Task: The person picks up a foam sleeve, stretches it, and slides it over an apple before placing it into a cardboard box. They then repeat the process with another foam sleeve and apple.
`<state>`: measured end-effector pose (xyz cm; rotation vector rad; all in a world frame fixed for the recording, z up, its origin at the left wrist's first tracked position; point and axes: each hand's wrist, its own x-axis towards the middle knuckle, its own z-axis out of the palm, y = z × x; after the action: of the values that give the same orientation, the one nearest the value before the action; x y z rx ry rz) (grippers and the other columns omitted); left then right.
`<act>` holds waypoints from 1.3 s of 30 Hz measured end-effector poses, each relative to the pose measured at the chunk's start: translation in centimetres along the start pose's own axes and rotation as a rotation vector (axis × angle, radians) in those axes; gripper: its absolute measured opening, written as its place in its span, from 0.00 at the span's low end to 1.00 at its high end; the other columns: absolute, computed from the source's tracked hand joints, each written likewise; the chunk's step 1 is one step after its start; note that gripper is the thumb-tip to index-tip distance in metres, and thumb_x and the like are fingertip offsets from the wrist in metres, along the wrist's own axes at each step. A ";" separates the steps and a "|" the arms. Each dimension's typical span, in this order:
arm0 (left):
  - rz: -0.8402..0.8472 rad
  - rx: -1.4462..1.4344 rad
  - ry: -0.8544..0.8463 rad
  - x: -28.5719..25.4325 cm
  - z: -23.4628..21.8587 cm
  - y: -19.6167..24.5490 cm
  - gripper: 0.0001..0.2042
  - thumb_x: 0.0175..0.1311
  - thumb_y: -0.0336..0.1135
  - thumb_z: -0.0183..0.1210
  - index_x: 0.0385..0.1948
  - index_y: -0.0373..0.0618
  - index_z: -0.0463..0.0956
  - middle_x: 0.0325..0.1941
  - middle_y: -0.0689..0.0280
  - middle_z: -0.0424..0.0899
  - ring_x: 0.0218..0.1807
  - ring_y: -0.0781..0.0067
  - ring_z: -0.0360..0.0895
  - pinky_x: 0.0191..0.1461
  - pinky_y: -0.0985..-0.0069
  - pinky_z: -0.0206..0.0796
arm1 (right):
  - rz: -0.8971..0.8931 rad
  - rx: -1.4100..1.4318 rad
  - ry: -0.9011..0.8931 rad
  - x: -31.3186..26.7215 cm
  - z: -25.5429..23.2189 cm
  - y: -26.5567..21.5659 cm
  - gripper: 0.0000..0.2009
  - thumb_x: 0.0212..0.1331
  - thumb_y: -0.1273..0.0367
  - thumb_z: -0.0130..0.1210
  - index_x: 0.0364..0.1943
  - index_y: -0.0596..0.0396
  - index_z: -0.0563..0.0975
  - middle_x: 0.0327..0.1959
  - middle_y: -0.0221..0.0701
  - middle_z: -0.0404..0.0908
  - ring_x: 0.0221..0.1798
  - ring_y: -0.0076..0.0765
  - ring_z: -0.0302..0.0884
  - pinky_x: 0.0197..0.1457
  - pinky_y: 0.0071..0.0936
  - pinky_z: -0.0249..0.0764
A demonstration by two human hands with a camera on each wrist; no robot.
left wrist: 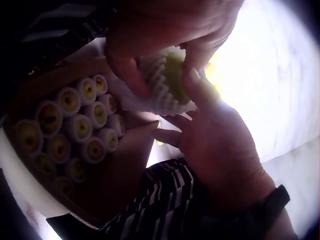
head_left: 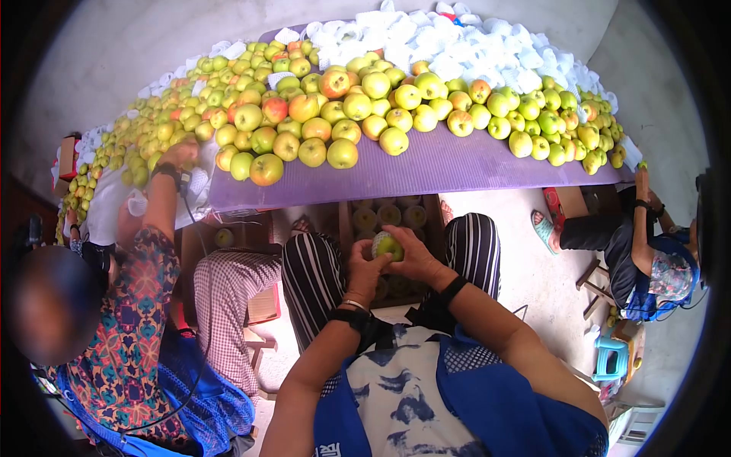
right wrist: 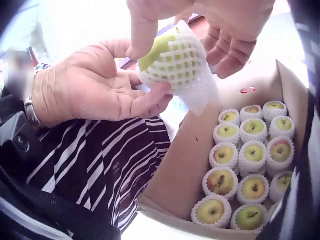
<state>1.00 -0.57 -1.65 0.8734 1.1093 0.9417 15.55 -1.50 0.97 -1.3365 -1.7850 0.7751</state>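
hands: left hand (right wrist: 95, 92) and right hand (right wrist: 220, 25) both curled on green apple (head_left: 387, 245), held over lap above box | wrist views only: white foam net (right wrist: 182, 65) half round apple, bare end up-left (axis tilted) | box (right wrist: 187, 165): netted apples in rows | head view only: loose apples piled on purple tabletop (head_left: 457, 164)
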 end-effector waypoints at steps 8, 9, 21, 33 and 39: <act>0.053 -0.015 -0.004 0.0 0.0 0.5 0.09 0.51 0.25 0.55 0.34 0.39 0.66 0.30 0.65 0.71 0.31 0.76 0.73 0.33 0.81 0.72 | 0.227 0.100 0.066 0.3 -0.1 1.1 0.36 0.30 0.65 0.64 0.51 0.54 0.64 0.48 0.43 0.66 0.53 0.46 0.64 0.57 0.31 0.61; 0.052 -0.014 -0.004 0.0 0.0 0.4 0.09 0.51 0.25 0.55 0.34 0.39 0.66 0.30 0.65 0.71 0.31 0.76 0.73 0.33 0.81 0.72 | 0.227 0.101 0.066 0.3 -0.1 1.0 0.36 0.30 0.65 0.64 0.51 0.54 0.64 0.48 0.43 0.66 0.53 0.46 0.64 0.57 0.31 0.61; 0.224 0.340 0.173 0.2 -0.1 -0.2 0.05 0.45 0.26 0.54 0.23 0.40 0.68 0.18 0.65 0.72 0.22 0.76 0.70 0.27 0.77 0.64 | 0.187 0.022 0.057 0.3 -0.2 -0.1 0.35 0.29 0.65 0.65 0.50 0.54 0.64 0.47 0.43 0.67 0.53 0.48 0.63 0.57 0.32 0.61; 0.208 0.180 0.030 0.0 0.3 0.6 0.14 0.48 0.25 0.56 0.38 0.38 0.66 0.35 0.64 0.73 0.38 0.74 0.72 0.37 0.79 0.69 | 0.121 -0.084 0.014 0.2 0.2 -0.2 0.32 0.34 0.67 0.63 0.50 0.55 0.64 0.46 0.45 0.66 0.52 0.50 0.62 0.56 0.34 0.61; -0.078 -0.201 -0.008 -0.7 0.2 2.9 0.18 0.52 0.25 0.51 0.46 0.37 0.59 0.43 0.58 0.68 0.43 0.67 0.72 0.39 0.73 0.74 | 0.118 0.206 0.150 0.2 -0.5 -0.2 0.27 0.37 0.70 0.61 0.48 0.57 0.67 0.45 0.40 0.69 0.49 0.40 0.68 0.52 0.29 0.64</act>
<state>0.54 -0.21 1.27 0.6649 1.0157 0.9654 15.86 -1.37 1.40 -1.3341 -1.4788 0.8733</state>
